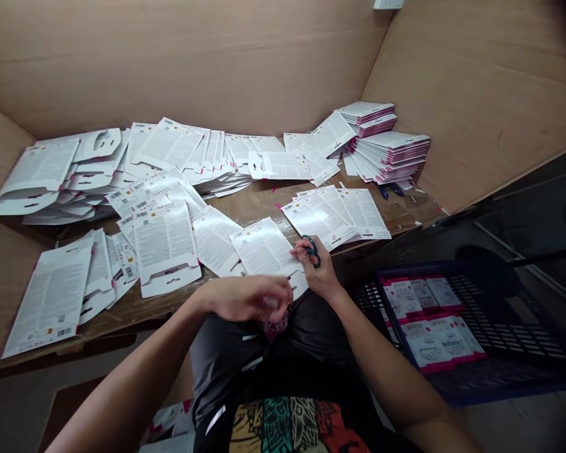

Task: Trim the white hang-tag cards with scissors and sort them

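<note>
My right hand [319, 272] is closed round small scissors [310, 246] with dark teal handle loops; the blades are hidden. Just left of it, my left hand [252, 298] hovers over my lap with its fingers bent and smeared by motion, so whether they hold anything does not show. Between and beyond the hands, a flat white printed carton [264, 244] lies at the table's front edge, its flap [299, 282] reaching past the edge. Something small and pink patterned [276, 322] is partly visible below my left hand.
Loose cartons [166, 242] spread over the wooden table [252, 211], with neat stacks [391, 154] at the back right. Blue-handled pliers [390, 190] lie by the stacks. Cardboard walls [188, 63] enclose the table. A blue crate [500, 384] with pink-edged packs [443, 343] stands at right.
</note>
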### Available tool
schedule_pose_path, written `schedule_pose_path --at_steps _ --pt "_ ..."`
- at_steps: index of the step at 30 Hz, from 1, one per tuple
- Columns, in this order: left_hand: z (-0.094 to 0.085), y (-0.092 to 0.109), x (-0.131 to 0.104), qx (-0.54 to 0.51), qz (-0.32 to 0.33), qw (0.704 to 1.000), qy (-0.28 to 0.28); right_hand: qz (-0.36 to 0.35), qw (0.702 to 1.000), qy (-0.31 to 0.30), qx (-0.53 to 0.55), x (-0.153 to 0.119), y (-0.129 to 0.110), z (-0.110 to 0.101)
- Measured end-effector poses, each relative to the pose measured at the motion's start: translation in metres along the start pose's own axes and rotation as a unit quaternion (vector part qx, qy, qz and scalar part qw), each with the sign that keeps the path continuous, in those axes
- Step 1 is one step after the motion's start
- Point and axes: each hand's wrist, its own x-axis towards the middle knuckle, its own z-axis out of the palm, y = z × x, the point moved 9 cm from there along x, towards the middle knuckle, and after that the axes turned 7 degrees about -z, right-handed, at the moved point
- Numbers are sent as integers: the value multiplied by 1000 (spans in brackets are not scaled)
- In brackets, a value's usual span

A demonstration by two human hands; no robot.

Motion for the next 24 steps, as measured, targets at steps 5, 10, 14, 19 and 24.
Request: schedule_pose_path --at_steps 5,10,14,19,24 --pt "-7 -26 -30 60 -105 962 245 -63 993 -92 -24 -1 -21 11" --pt "11 -51 -30 233 -123 904 335 -215 911 -292 -198 -20 -57 23" --pt "8 -57 -37 197 -82 907 363 -253 851 -361 -286 -23 -55 28" --pt "3 -64 -34 215 -102 882 406 -195 866 -285 -363 -3 -34 35" --pt "17 -60 -39 312 -73 861 395 -181 871 -200 -410 -8 -43 37"
